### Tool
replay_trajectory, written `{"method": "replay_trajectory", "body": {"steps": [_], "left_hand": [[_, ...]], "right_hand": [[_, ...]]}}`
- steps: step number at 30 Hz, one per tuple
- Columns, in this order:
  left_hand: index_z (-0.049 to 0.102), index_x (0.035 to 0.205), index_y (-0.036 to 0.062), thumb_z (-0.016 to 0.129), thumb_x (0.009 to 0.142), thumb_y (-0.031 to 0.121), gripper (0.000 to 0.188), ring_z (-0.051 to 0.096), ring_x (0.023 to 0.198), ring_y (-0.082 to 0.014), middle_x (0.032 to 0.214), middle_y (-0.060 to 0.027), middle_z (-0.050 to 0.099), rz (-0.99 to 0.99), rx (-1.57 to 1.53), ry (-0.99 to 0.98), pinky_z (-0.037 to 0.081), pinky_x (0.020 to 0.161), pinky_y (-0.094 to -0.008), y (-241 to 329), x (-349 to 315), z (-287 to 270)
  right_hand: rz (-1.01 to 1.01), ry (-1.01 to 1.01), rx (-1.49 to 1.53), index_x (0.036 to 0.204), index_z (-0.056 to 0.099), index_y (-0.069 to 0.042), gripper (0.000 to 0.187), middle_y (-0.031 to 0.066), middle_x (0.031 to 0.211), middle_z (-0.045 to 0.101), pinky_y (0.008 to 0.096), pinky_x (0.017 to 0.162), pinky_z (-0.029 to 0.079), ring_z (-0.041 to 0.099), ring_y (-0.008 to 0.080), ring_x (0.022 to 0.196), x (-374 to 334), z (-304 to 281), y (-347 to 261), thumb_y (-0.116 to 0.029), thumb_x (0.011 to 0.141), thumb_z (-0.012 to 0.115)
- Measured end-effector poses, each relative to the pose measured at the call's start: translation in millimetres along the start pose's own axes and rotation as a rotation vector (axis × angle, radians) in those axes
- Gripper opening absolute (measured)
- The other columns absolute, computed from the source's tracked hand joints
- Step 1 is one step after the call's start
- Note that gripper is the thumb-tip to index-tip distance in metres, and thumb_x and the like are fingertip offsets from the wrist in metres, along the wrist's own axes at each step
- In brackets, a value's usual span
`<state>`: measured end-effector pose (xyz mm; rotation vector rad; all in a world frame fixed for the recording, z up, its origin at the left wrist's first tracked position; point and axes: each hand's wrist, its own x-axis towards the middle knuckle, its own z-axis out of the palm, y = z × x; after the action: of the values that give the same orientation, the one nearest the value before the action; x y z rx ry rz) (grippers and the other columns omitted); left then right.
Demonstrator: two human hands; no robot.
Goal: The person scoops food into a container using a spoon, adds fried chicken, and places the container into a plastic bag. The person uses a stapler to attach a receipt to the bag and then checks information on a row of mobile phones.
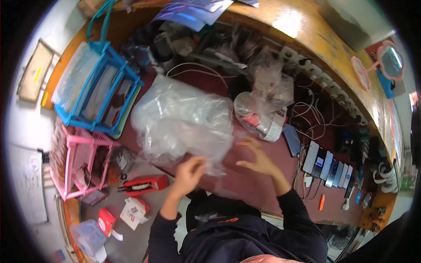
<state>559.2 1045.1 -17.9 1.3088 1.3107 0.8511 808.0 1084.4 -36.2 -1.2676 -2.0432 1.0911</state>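
Observation:
A large clear plastic bag (184, 118), bulging and crinkled, lies on the dark red tabletop (272, 186) in front of me. More clear plastic seems to be inside it. My left hand (189, 175) is closed at the bag's near edge, its fingers curled and pinching the film. To the right of the bag, my right hand (259, 161) is raised over the table with thumb and fingers apart and nothing in it. Its fingertips are slightly blurred and point toward the bag's right side.
Beyond my right hand sits a plastic-wrapped bundle (265, 105). Several phones (319, 160) with cables stand at right, near an orange cutter (322, 202). Power sockets (324, 79) line the back. A blue rack (96, 94), a pink rack (85, 162) and a red stapler-like tool (144, 185) are at left.

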Motion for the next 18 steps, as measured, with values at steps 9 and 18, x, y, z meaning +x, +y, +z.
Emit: {"method": "replay_trajectory", "body": {"steps": [9,18], "left_hand": [[0.04,0.061,0.0023,0.054,0.075,0.004,0.02,0.038,0.06,-0.0047,0.061,0.0019,0.038,-0.01,-0.266,-0.038,0.034,0.051,-0.0208,0.0,10.5,32.9],[0.034,0.052,0.0012,0.056,0.072,0.008,0.031,0.026,0.045,-0.0069,0.046,-0.0035,0.025,0.172,0.042,-0.014,0.024,0.041,-0.0253,5.2,-0.1,28.2]], "right_hand": [[0.333,-0.168,0.498,0.095,0.054,-0.003,0.035,0.0054,0.08,0.057,0.0286,0.065,0.043,0.052,0.0119,0.076,9.8,46.7,-24.8,-0.027,0.072,0.064],[0.337,-0.089,1.019,0.076,0.058,0.002,0.021,0.0066,0.069,0.06,0.026,0.059,0.043,0.053,0.0097,0.065,19.6,48.7,-61.3,-0.019,0.075,0.06]]}}
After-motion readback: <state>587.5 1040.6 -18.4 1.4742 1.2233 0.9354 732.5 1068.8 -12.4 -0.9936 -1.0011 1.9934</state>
